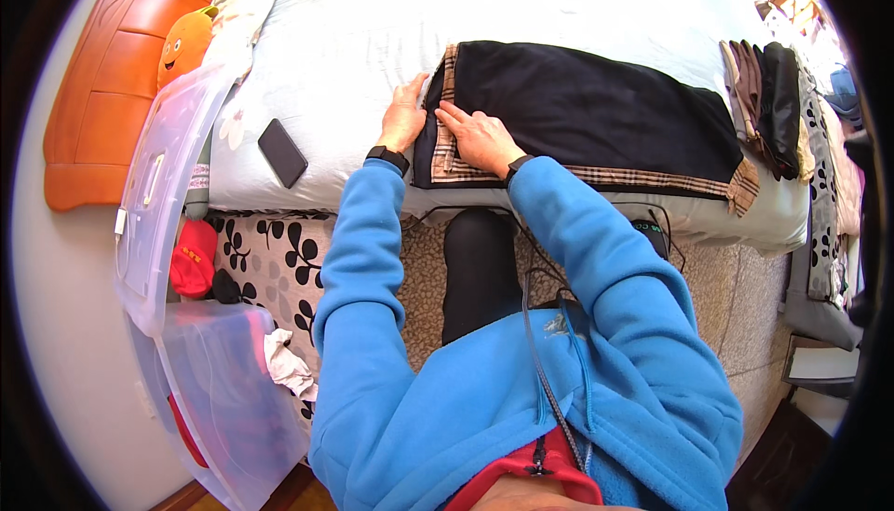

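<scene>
A long black cloth garment (587,106) with tan plaid trim lies spread out on the bed, its left end folded over. My left hand (403,120) rests at that left end, fingers stretched forward along the edge. Just beside it, my right hand (480,141) lies on the plaid band with its fingers extended flat and nothing gripped. Along the near side of the garment the plaid border runs to the right, where a corner flap hangs over the bed's edge. What kind of garment it is I cannot tell.
A dark phone (282,152) lies on the bed to the left. Folded dark clothes (778,106) are stacked at the right end. Clear plastic boxes (223,390) stand at the left, near a red cap (193,259) and an orange plush toy (185,45). Cables hang across my lap.
</scene>
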A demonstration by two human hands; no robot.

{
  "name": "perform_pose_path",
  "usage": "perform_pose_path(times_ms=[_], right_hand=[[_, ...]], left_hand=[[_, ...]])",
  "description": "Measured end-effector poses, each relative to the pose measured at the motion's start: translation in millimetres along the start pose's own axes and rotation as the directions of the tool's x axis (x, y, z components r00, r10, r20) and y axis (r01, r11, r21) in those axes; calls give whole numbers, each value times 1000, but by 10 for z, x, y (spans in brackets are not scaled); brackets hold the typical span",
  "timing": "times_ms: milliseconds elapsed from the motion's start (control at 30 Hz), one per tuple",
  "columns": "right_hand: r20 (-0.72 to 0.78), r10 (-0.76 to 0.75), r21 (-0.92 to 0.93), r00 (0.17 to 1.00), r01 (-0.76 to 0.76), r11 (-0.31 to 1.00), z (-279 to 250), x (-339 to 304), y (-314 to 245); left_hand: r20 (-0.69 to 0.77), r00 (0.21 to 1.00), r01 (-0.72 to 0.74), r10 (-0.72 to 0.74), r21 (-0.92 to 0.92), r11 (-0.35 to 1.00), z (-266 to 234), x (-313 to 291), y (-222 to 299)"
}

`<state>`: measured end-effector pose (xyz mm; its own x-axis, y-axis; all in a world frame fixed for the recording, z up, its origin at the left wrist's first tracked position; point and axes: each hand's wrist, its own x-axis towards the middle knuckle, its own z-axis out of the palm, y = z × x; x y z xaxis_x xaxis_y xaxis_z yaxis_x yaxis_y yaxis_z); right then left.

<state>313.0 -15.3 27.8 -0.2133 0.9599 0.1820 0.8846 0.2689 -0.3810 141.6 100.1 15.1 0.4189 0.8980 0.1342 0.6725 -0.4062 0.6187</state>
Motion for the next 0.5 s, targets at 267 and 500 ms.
perform_pose_path(times_ms=[267,500], right_hand=[[-6,4,15,1000,-4,1000,-7,-4,0],[-40,3,26,999,-2,1000,23,0,12]], left_hand=[[125,991,-81,45,294,952,43,-49,106],[180,978,46,-100,283,958,42,57,153]])
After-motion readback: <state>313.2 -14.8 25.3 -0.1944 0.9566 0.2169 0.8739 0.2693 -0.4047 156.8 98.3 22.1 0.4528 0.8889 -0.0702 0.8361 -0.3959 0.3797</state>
